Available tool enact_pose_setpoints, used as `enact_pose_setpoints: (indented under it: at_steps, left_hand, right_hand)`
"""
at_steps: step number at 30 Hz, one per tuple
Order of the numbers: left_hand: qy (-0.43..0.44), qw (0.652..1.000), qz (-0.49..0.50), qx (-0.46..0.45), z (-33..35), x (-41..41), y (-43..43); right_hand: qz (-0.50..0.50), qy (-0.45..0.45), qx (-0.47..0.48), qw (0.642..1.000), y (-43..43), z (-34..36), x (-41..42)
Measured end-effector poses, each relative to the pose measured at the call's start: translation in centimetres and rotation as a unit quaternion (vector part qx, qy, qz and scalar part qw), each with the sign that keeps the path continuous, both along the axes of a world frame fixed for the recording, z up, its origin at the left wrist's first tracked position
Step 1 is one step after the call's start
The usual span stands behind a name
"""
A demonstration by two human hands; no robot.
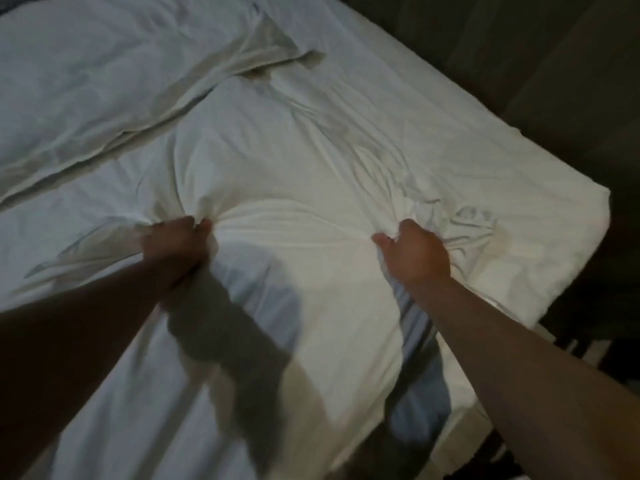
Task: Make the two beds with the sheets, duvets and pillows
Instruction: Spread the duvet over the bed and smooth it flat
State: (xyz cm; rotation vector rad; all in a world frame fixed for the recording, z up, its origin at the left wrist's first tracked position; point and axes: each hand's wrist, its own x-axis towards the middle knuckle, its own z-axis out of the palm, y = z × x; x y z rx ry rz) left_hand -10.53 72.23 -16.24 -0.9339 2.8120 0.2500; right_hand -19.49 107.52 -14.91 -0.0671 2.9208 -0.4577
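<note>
Nearest to the camera, two bare arms reach forward over the bed (pixel 568 258). The left hand (pixel 180 240) has its grip clenched on a bunch of white cloth, and the right hand (pixel 412 254) grasps another bunch of the same cloth, well apart from the first. Between and below the hands hangs the pillowcase (pixel 332 299), loose and wrinkled. Just beyond the hands the cloth is full and rounded, so I judge that the pillow (pixel 284 168) is already inside the case, and that the hands are pulling or shaking it down. I cannot see the open end clearly.

The pillow lies on the right part of the bed, near the corner. Under it a white sheet (pixel 346 46) covers the mattress, and it looks spread but not smooth. Farther to the left lies a crumpled duvet (pixel 86 81), not yet laid flat.

So the task seems to be in the middle: the sheet is on, one pillow is almost ready, and the duvet is left. A second bed is not visible.
</note>
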Motion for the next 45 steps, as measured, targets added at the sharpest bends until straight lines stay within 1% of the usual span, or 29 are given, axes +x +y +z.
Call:
enact_pose_setpoints:
  at_steps: [3, 5, 6, 8, 10, 12, 14, 15, 16, 17, 18, 19, 21, 22, 23, 25, 26, 27, 28, 29, 31, 33, 35, 36, 38, 40, 41, 43, 45]
  left_hand:
    - [0.089, 0.992, -0.042, 0.076, 1.6, -0.3, 2.3]
    - [0.111, 0.982, -0.102, 0.113, 2.2, -1.1, 5.8]
    - [0.102, 0.979, -0.136, 0.114, 2.1, -1.6, 7.7]
    - [0.062, 0.976, -0.194, 0.084, 1.1, -2.0, 10.6]
    - [0.024, 0.977, -0.209, 0.039, 0.3, -2.2, 11.5]
    - [0.029, 0.977, -0.205, 0.045, 0.1, -2.4, 10.6]
    - [0.095, 0.971, -0.208, 0.076, 0.6, -2.8, 9.2]
    - [0.13, 0.969, -0.201, 0.063, 0.7, -3.0, 8.3]
    - [0.152, 0.971, -0.181, 0.027, 0.8, -3.4, 7.4]
    - [0.154, 0.977, -0.147, -0.013, 0.8, -3.8, 6.4]
    - [0.136, 0.984, -0.108, -0.036, 0.9, -4.1, 5.6]
    - [0.105, 0.991, -0.074, -0.036, 1.0, -4.5, 5.1]
    - [0.048, 0.998, -0.041, -0.015, 0.9, -5.0, 4.8]
    - [0.044, 0.998, -0.039, -0.004, 0.8, -5.3, 4.8]
    - [0.064, 0.997, -0.037, 0.006, 0.7, -5.5, 5.0]
    - [0.173, 0.985, -0.029, -0.007, 0.5, -5.6, 5.2]
    - [0.228, 0.973, -0.025, -0.026, 0.4, -5.6, 5.2]
    - [0.257, 0.965, -0.024, -0.043, 0.3, -5.7, 5.2]
    - [0.259, 0.964, -0.029, -0.054, 0.0, -5.8, 5.2]
    - [0.237, 0.969, -0.035, -0.062, -0.6, -5.9, 5.1]
    - [0.181, 0.98, -0.044, -0.068, -1.9, -6.2, 4.8]
    - [0.164, 0.985, -0.045, -0.026, -2.3, -6.4, 4.5]
    - [0.191, 0.98, -0.042, 0.046, -1.2, -5.8, 4.2]
    - [0.204, 0.975, -0.061, 0.066, -0.4, -4.9, 4.0]
    - [0.216, 0.965, -0.133, 0.068, 1.4, -1.8, 3.7]
    - [0.165, 0.967, -0.153, 0.121, 2.6, 3.1, 3.8]
    - [0.145, 0.969, -0.146, 0.135, 3.0, 6.2, 3.8]
    - [0.143, 0.975, -0.127, 0.111, 3.1, 13.3, 2.7]
    - [0.15, 0.983, -0.07, 0.076, 2.8, 20.8, -0.3]
  right_hand:
    - [-0.028, 0.001, -0.003, 1.0, 4.2, 2.8, 1.3]
    - [-0.091, -0.013, 0.001, 0.996, 8.4, 3.5, 3.6]
    - [-0.128, -0.024, -0.006, 0.992, 10.5, 3.7, 5.2]
    - [-0.183, -0.044, -0.029, 0.982, 13.5, 3.7, 8.1]
    - [-0.197, -0.057, -0.038, 0.978, 14.3, 3.1, 8.8]
    - [-0.196, -0.042, -0.01, 0.98, 13.4, 2.5, 7.6]
    - [-0.183, 0.035, 0.006, 0.982, 11.9, 2.3, 5.7]
    - [-0.169, 0.076, 0.004, 0.983, 11.1, 2.5, 4.6]
    - [-0.143, 0.109, 0.001, 0.984, 10.1, 2.9, 3.5]
    - [-0.111, 0.126, 0.002, 0.986, 9.3, 3.1, 2.3]
    - [-0.085, 0.119, 0.015, 0.989, 8.6, 3.3, 0.9]
    - [-0.071, 0.092, 0.039, 0.992, 8.1, 3.1, -0.3]
    - [-0.054, 0.002, 0.075, 0.996, 8.0, 2.2, -2.6]
    - [-0.045, -0.036, 0.071, 0.996, 8.1, 1.9, -3.2]
    - [-0.032, -0.051, 0.056, 0.997, 8.3, 2.0, -3.7]
    - [-0.012, 0.016, 0.028, 0.999, 9.0, 2.6, -4.1]
    - [-0.01, 0.079, 0.027, 0.996, 9.5, 2.7, -4.1]
    - [-0.014, 0.137, 0.026, 0.99, 10.1, 2.7, -3.9]
    - [-0.021, 0.165, 0.024, 0.986, 10.8, 2.2, -3.7]
    - [-0.025, 0.162, 0.03, 0.986, 11.0, 1.3, -3.3]
    - [-0.028, 0.108, 0.065, 0.992, 10.6, -0.9, -2.9]
    - [-0.068, 0.08, 0.104, 0.989, 9.1, -2.1, -3.6]
    - [-0.102, 0.116, 0.115, 0.981, 7.0, -1.7, -4.0]
    - [-0.097, 0.149, 0.11, 0.978, 5.8, -1.3, -3.8]
    - [-0.021, 0.202, 0.088, 0.975, 2.2, -0.4, -2.6]
    - [0.125, 0.199, 0.047, 0.971, -3.0, 0.4, 0.2]
    - [0.208, 0.193, 0.026, 0.959, -6.0, 0.7, 1.9]
    - [0.367, 0.158, 0.007, 0.917, -12.4, 0.9, 5.6]
    - [0.466, 0.113, 0.002, 0.878, -18.3, 0.9, 9.4]
